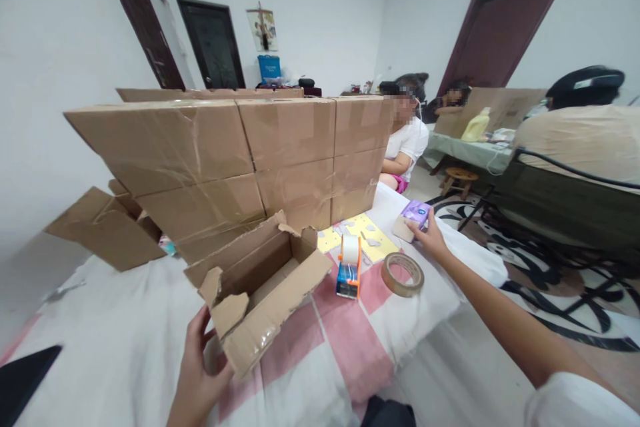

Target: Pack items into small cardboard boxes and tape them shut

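Observation:
My left hand (203, 357) grips the near left corner of an open cardboard box (275, 327), with the thumb below and the fingers at its side. The box has torn flaps and its visible inside is bare. At the right side of the bed-like surface, my right hand (425, 234) has its fingers closed at a purple soft packet (417, 212), which looks like a tissue pack. A small beige piece (401, 228) lies against the packet by the fingertips. Between my hands are an orange-and-blue tape dispenser (349, 274) with a clear roll and a brown tape roll (403, 274).
Stacked cardboard boxes (295, 147) form a wall at the back. Another open carton (113, 234) stands left. Yellow sheets (373, 240) lie beyond the dispenser. A person in white (410, 147) sits behind the stack; another person (580, 134) sits on a chair at right.

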{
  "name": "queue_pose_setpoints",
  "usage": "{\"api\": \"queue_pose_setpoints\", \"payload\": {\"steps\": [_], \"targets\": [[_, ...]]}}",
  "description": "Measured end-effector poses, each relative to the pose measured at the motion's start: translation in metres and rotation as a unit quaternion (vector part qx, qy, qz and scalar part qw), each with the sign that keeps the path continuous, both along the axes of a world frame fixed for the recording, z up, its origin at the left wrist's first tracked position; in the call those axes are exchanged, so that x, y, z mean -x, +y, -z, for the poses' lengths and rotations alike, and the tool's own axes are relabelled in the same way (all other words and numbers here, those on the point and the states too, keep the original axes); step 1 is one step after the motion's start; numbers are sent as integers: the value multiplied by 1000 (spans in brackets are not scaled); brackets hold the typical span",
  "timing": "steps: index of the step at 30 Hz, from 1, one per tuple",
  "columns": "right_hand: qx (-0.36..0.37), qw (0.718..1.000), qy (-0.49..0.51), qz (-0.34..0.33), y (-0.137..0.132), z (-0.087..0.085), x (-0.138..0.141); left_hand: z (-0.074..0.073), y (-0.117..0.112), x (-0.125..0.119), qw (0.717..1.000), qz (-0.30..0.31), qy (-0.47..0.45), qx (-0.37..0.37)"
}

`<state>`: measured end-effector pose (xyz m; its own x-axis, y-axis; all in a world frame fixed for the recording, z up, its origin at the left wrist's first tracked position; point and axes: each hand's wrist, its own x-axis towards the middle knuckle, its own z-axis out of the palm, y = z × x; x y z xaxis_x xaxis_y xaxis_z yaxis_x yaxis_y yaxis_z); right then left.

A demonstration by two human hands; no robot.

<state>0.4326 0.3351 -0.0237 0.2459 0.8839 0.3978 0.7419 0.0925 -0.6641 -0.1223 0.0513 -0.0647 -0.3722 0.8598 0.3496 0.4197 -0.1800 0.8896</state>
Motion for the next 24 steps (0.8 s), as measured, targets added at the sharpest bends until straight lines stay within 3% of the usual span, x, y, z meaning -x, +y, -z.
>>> {"api": "queue_pose_setpoints", "payload": {"steps": [2, 7, 14, 19, 24], "targets": [[-5, 1000, 1, -25, 0, -1, -2, 1, 0, 0, 1000, -1, 2, -2], [2, 998, -62, 18, 11, 3, -5, 7, 0, 3, 1000, 7, 13, -8], [4, 1000, -17, 21, 20, 4, 10, 7, 1, 1, 1000, 11, 17, -18], [23, 997, 44, 64, 14, -10, 32, 3, 1, -3, 1000, 9, 14, -25], [-88, 989, 117, 0, 6, -39, 53, -1, 1, -4, 999, 15, 38, -27]]}}
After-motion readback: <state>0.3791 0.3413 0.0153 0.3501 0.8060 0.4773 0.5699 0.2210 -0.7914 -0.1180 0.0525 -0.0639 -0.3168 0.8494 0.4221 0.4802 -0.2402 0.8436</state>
